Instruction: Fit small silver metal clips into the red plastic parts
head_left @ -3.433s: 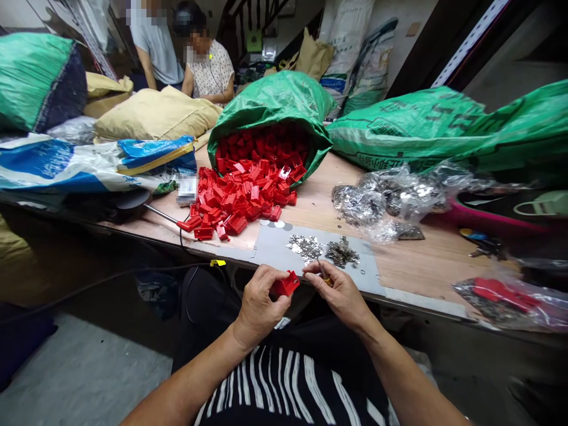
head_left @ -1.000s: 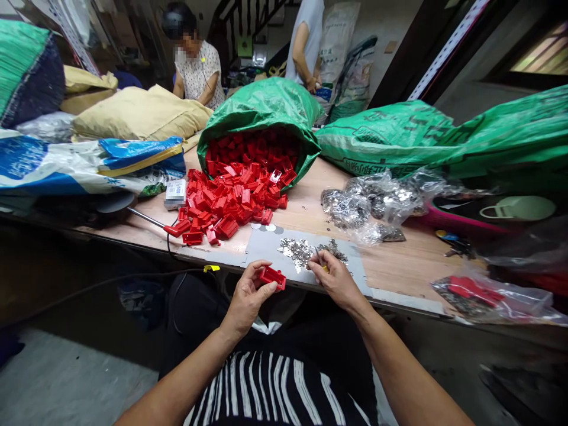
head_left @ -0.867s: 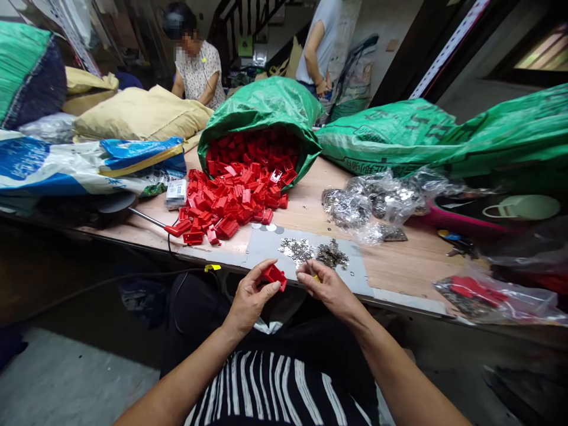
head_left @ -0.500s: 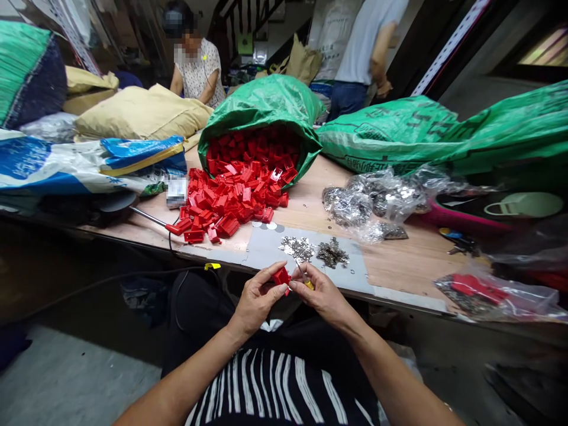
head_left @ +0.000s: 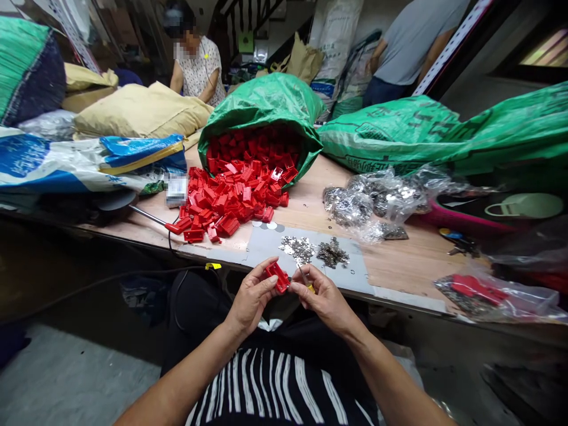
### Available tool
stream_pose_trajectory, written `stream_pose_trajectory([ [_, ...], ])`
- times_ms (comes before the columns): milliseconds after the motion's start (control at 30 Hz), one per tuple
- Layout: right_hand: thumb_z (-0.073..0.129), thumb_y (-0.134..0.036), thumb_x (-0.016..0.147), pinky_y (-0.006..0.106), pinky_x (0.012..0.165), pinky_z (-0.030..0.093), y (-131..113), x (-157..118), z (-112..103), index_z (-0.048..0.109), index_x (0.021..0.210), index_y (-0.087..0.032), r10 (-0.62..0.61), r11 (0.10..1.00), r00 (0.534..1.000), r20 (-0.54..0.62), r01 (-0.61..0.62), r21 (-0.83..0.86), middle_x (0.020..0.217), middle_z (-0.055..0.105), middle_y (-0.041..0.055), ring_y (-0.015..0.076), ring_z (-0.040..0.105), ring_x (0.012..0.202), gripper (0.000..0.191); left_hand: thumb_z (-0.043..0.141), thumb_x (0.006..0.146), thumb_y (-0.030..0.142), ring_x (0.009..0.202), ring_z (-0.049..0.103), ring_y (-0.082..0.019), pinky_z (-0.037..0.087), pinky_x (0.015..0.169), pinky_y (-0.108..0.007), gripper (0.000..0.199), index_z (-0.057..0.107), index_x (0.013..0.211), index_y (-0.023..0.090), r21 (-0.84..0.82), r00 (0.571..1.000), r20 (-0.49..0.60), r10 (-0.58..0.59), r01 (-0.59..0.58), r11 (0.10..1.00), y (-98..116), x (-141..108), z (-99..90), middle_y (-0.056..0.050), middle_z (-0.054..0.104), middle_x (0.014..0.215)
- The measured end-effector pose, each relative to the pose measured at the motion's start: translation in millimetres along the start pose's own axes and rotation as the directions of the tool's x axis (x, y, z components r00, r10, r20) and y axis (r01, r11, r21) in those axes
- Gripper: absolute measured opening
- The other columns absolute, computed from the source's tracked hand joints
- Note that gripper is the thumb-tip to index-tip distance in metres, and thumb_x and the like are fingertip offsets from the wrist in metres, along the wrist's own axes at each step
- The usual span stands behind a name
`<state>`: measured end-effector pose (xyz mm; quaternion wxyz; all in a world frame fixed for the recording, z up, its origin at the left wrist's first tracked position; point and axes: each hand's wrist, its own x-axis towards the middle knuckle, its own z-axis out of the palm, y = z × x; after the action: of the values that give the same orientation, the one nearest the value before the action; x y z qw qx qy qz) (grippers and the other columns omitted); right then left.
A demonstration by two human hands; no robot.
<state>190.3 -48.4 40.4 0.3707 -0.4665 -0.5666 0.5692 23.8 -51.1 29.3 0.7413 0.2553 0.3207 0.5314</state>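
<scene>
Between the thumb and fingers of my left hand (head_left: 252, 296) is a red plastic part (head_left: 278, 277), its hollow side showing. My right hand (head_left: 322, 296) grips a small tool with a yellow handle (head_left: 309, 286) and a thin metal shaft, its fingertips close to the right end of the red part. Whether those fingertips also pinch a small piece is too small to tell. Just beyond my hands, a pile of shiny flat metal pieces (head_left: 298, 249) and a pile of darker metal pieces (head_left: 332, 253) lie on a grey sheet (head_left: 261, 244).
Red parts (head_left: 235, 192) spill from a green sack (head_left: 266, 97) onto the table (head_left: 399, 266). Clear bags of metal pieces (head_left: 373, 198) lie to the right, near a pink tray (head_left: 465, 220). Two people (head_left: 208, 65) (head_left: 412, 41) are behind the sacks.
The red part in my left hand has turned, so more of its hollow side shows. My right hand keeps the tool. The person at the back right has moved rightward.
</scene>
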Motion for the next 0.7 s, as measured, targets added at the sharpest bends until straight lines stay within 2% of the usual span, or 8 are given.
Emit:
stream_pose_trajectory([
  [100, 0.06, -0.04, 0.084, 0.022, 0.053, 0.042, -2.8, -2.8, -0.3, 0.055, 0.092, -0.023, -0.084, 0.986, 0.996, 0.014, 0.086, -0.145, 0.08, 0.056, -0.0012, 0.0105, 0.048, 0.06, 0.019, 0.068, 0.075, 0.021, 0.083, 0.062, -0.014, 0.048, 0.078, -0.028, 0.045, 0.06, 0.12, 0.023, 0.0, 1.0, 0.008, -0.001, 0.001, 1.0, 1.0, -0.3, 0.5, -0.003, 0.067, 0.094],
  [233, 0.054, -0.03, 0.089, 0.03, 0.073, 0.047, -6.5, -4.9, -2.1, 0.062, 0.097, -0.025, -0.238, 0.878, 0.966, 0.1, 0.258, -0.403, 0.088, 0.064, 0.0032, 0.0175, 0.059, 0.078, 0.013, 0.069, 0.074, 0.021, 0.084, 0.061, -0.014, 0.047, 0.078, -0.027, 0.045, 0.062, 0.119, 0.023, 0.079, 1.0, 0.01, 0.012, -0.013, 0.997, 2.4, -1.0, 1.7, -0.003, 0.068, 0.093],
  [333, 0.05, -0.028, 0.091, 0.033, 0.077, 0.047, -6.3, -4.7, -4.1, 0.063, 0.097, -0.025, -0.292, 0.818, 0.945, 0.149, 0.327, -0.473, 0.092, 0.066, 0.0055, 0.0197, 0.06, 0.084, 0.015, 0.069, 0.074, 0.023, 0.084, 0.061, -0.015, 0.046, 0.077, -0.027, 0.046, 0.062, 0.119, 0.022, 0.144, 1.0, 0.009, 0.022, -0.023, 0.989, 3.1, -1.7, 2.0, -0.003, 0.068, 0.094],
  [533, 0.05, -0.025, 0.09, 0.032, 0.074, 0.048, -6.0, -4.7, -3.5, 0.064, 0.096, -0.025, -0.315, 0.809, 0.939, 0.136, 0.34, -0.479, 0.091, 0.067, 0.0052, 0.0194, 0.061, 0.081, 0.014, 0.068, 0.075, 0.024, 0.086, 0.061, -0.017, 0.047, 0.078, -0.028, 0.047, 0.061, 0.121, 0.022, 0.163, 0.999, 0.02, 0.029, -0.032, 0.986, 1.4, -1.4, 0.0, -0.005, 0.069, 0.096],
  [700, 0.06, -0.031, 0.085, 0.027, 0.062, 0.044, -0.8, -5.7, -3.3, 0.061, 0.101, -0.025, -0.256, 0.859, 0.965, 0.046, 0.249, -0.447, 0.078, 0.064, 0.0004, 0.0153, 0.056, 0.065, 0.016, 0.068, 0.075, 0.024, 0.089, 0.062, -0.018, 0.047, 0.082, -0.03, 0.046, 0.061, 0.12, 0.021, 0.17, 0.999, 0.029, 0.025, -0.029, 0.985, 0.2, -1.3, -0.3, -0.005, 0.069, 0.097],
])
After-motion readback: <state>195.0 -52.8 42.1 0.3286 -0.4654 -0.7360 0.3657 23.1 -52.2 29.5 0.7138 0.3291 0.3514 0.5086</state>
